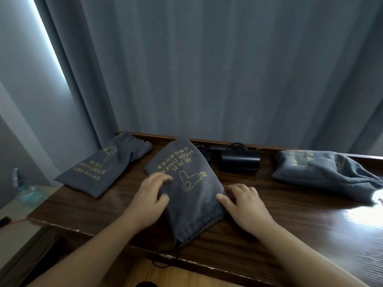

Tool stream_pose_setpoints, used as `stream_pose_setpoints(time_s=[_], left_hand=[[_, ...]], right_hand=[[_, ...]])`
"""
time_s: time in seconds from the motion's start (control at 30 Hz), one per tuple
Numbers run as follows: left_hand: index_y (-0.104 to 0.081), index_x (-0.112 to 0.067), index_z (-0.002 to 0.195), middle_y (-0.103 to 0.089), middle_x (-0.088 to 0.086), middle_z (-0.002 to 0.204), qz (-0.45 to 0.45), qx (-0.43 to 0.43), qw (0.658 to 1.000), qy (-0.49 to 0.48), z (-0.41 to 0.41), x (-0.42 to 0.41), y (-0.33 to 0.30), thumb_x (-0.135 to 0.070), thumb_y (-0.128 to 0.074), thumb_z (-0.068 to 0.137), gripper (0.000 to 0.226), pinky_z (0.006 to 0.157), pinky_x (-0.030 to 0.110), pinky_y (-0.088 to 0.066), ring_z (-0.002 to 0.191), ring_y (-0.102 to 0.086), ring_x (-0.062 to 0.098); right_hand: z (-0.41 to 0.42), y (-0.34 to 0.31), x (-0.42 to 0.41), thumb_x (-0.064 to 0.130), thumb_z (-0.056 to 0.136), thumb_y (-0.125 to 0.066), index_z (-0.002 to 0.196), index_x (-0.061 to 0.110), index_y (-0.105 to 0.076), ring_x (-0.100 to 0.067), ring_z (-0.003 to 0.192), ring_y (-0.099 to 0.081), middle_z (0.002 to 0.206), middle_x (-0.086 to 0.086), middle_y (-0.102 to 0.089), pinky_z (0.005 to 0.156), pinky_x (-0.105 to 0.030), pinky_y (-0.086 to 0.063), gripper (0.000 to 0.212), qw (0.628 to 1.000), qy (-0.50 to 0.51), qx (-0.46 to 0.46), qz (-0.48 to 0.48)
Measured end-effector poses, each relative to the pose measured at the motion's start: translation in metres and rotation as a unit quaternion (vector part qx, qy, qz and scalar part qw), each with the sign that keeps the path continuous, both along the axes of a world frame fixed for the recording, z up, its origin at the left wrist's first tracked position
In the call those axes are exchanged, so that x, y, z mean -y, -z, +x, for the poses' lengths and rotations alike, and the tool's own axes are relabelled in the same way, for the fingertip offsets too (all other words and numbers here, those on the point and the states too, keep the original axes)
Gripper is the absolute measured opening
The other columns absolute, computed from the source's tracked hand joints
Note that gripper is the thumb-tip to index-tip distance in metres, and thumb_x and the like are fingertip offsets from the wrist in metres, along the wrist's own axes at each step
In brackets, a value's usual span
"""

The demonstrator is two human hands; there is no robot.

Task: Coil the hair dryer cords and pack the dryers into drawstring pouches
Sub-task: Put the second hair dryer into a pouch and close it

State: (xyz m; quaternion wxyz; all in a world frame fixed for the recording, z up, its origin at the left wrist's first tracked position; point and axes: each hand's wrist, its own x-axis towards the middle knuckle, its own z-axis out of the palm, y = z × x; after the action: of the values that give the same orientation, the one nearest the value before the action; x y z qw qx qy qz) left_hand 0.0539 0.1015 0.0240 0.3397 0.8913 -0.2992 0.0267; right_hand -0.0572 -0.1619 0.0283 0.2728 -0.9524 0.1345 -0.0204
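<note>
Pouches on wooden table (290, 214): three grey drawstring ones. Centre pouch (190, 191) bulges, contents hidden, mouth gathered toward the frame's bottom edge, drawstring (163, 259) hanging over the table's front. Left hand (151, 195) lies over its left edge, fingers loosely bent on the cloth; right hand (242, 201) presses its right edge, thumb against the fabric. Upper-left pouch (103, 166) lies flat. Right pouch (323, 172) looks stuffed, mouth cinched. Black hair dryer (238, 160) with coiled cord (238, 146) sits unpacked behind the centre pouch, by grey curtain (207, 69).
</note>
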Motion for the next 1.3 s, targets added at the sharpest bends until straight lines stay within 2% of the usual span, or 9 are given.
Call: stream_pose_setpoints(time_s=[0.1, 0.2, 0.37, 0.5, 0.67, 0.87, 1.07, 1.17, 1.3], left_hand=[[-0.027, -0.014, 0.155, -0.023, 0.010, 0.163, 0.144, -0.079, 0.963, -0.213, 0.034, 0.016, -0.001, -0.057, -0.032, 0.101, 0.069, 0.121, 0.046, -0.017, 0.152, -0.013, 0.028], [-0.036, -0.018, 0.150, -0.025, 0.011, 0.162, 0.221, -0.124, 0.940, -0.229, 0.052, 0.020, 0.009, -0.071, -0.035, 0.094, 0.077, 0.120, 0.050, -0.017, 0.151, -0.013, 0.031], [-0.051, -0.031, 0.085, -0.055, -0.005, 0.104, 0.103, -0.064, 0.963, -0.239, 0.044, 0.015, 0.013, -0.029, -0.062, 0.094, 0.015, 0.102, 0.042, -0.037, 0.116, -0.052, 0.025], [-0.055, -0.026, 0.090, -0.055, -0.001, 0.107, -0.099, -0.062, 0.961, -0.251, 0.040, 0.001, 0.009, -0.005, -0.056, 0.095, 0.022, 0.085, 0.029, -0.040, 0.100, -0.054, 0.020], [-0.061, -0.016, 0.119, -0.049, -0.004, 0.116, -0.182, 0.102, 0.947, -0.245, 0.048, -0.017, -0.003, -0.003, -0.053, 0.098, 0.026, 0.095, 0.025, -0.037, 0.105, -0.049, 0.010], [-0.031, -0.032, 0.154, -0.001, 0.014, 0.167, 0.066, -0.031, 0.967, -0.244, 0.057, -0.008, 0.011, -0.040, -0.059, 0.097, 0.064, 0.120, 0.052, -0.018, 0.153, -0.004, 0.035], [-0.059, -0.033, 0.132, -0.049, -0.009, 0.139, 0.130, 0.093, 0.987, -0.009, 0.002, 0.020, 0.018, -0.067, -0.026, 0.091, 0.062, 0.116, 0.047, -0.028, 0.140, -0.031, 0.015], [-0.052, -0.037, 0.138, -0.044, -0.016, 0.134, 0.212, 0.058, 0.973, 0.074, -0.016, 0.032, 0.012, -0.073, -0.026, 0.091, 0.064, 0.117, 0.039, -0.022, 0.133, -0.029, 0.006], [-0.040, -0.038, 0.148, -0.031, -0.016, 0.150, 0.242, 0.031, 0.965, 0.100, -0.020, 0.039, 0.010, -0.068, -0.038, 0.096, 0.061, 0.120, 0.036, -0.014, 0.142, -0.017, 0.005]], right_hand=[[0.010, 0.004, -0.011, 0.050, 0.094, -0.062, 0.135, 0.031, -0.051, -0.020, 0.138, -0.035, 0.142, 0.006, -0.048, 0.114, -0.041, -0.036, 0.047, 1.000, -0.025, -0.016, 0.007], [0.009, 0.006, -0.014, 0.034, 0.092, -0.069, 0.115, 0.038, -0.051, -0.008, 0.111, -0.055, 0.118, 0.010, -0.056, 0.097, -0.034, -0.052, 0.029, 0.996, -0.040, 0.009, 0.075], [0.006, 0.006, -0.011, 0.034, 0.091, -0.071, 0.122, 0.039, -0.042, -0.002, 0.104, -0.061, 0.116, 0.014, -0.062, 0.091, -0.027, -0.054, 0.043, 0.996, -0.063, 0.033, 0.046], [0.012, 0.007, -0.019, 0.032, 0.093, -0.068, 0.147, 0.041, -0.026, -0.008, 0.120, -0.057, 0.135, 0.014, -0.055, 0.099, -0.026, -0.048, 0.068, 0.993, -0.091, 0.080, 0.008], [0.029, 0.017, -0.031, 0.035, 0.100, -0.057, 0.127, 0.034, -0.054, -0.002, 0.103, -0.056, 0.120, 0.014, -0.050, 0.088, -0.020, -0.051, 0.027, 0.980, -0.118, 0.162, -0.008], [0.042, 0.017, -0.026, 0.059, 0.098, -0.049, 0.149, 0.037, -0.041, -0.016, 0.131, -0.038, 0.144, 0.004, -0.041, 0.112, -0.033, -0.037, 0.056, 0.986, -0.149, 0.029, -0.064], [0.064, -0.008, 0.027, 0.050, 0.091, -0.063, 0.151, 0.033, -0.037, -0.031, 0.150, -0.016, 0.158, -0.003, -0.031, 0.118, -0.055, -0.023, 0.068, 0.962, 0.002, 0.162, -0.221], [0.085, -0.016, 0.059, 0.045, 0.093, -0.064, 0.160, 0.033, -0.011, -0.039, 0.153, 0.003, 0.168, -0.006, -0.007, 0.121, -0.061, -0.007, 0.086, 0.956, 0.028, 0.045, -0.288], [0.091, -0.010, 0.082, 0.037, 0.091, -0.067, 0.159, 0.032, -0.012, -0.033, 0.149, -0.020, 0.164, -0.002, -0.023, 0.118, -0.055, -0.025, 0.087, 0.948, 0.029, 0.019, -0.315]])
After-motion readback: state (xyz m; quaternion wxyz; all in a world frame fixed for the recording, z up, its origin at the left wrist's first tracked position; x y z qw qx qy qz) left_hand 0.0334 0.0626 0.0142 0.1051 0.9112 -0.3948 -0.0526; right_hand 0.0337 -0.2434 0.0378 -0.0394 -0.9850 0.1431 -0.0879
